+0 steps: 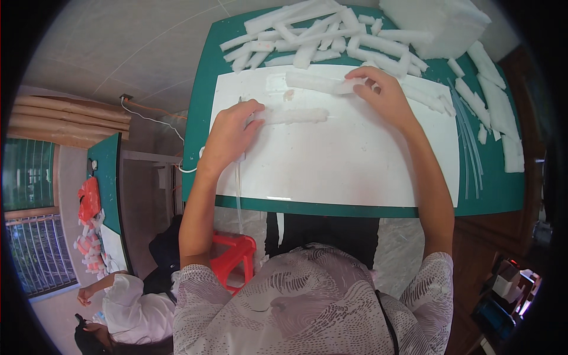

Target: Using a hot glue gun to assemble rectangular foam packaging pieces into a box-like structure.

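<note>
Two rough white foam strips [313,81], each in our nearly closed pinch.
On a white rectangular board [331,160], our left hand [232,131] grips the lower strip [299,115] by its left end, our right hand [386,97] the upper strip [319,83] by its right.

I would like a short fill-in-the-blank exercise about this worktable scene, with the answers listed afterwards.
1. The white board lies on a ____ table.
2. The left hand holds the nearer white strip by its ____ end.
3. The right hand is at the ____ end of the farther white strip.
4. The plastic stool is ____ in colour.

Missing words: green; left; right; red.
</note>
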Tool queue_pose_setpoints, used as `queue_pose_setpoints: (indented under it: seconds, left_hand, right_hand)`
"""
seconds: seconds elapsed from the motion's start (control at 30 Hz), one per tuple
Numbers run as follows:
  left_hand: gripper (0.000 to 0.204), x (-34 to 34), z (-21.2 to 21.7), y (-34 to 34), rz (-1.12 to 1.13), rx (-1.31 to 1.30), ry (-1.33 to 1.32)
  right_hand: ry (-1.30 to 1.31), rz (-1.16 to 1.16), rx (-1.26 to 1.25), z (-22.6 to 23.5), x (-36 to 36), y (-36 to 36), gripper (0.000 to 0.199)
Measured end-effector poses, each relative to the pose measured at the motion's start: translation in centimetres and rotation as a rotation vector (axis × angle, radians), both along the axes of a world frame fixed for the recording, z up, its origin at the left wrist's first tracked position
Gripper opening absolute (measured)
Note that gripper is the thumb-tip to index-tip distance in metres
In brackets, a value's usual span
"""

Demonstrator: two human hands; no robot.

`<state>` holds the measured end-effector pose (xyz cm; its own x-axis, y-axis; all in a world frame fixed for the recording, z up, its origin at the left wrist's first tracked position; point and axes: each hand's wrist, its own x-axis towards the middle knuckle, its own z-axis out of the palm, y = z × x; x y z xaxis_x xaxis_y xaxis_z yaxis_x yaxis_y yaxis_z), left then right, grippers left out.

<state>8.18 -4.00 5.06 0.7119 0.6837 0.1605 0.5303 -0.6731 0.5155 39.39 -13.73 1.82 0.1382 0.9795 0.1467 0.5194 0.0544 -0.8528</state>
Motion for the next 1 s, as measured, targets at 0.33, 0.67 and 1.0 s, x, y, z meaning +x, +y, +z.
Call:
queue_pose_setpoints:
  seconds: [0.33, 0.67, 1.0]
  left_hand:
    - [0.028, 0.5, 0.4, 0.1, 0.001, -0.001, 0.034]
    - [0.027, 0.5, 0.8, 0.4, -0.007, -0.062, 0.046]
    - [0.026, 0.5, 0.9, 0.6, 0.008, -0.069, 0.057]
  right_hand:
    - [-0.408, 0.022, 0.431, -2.0, -3.7, -0.5, 0.029]
    - [-0.517, 0.142, 0.405, -2.6, -4.7, -0.8, 0.025]
    - [-0.489, 0.154, 0.381, -2.7, -4.7, -0.9, 0.024]
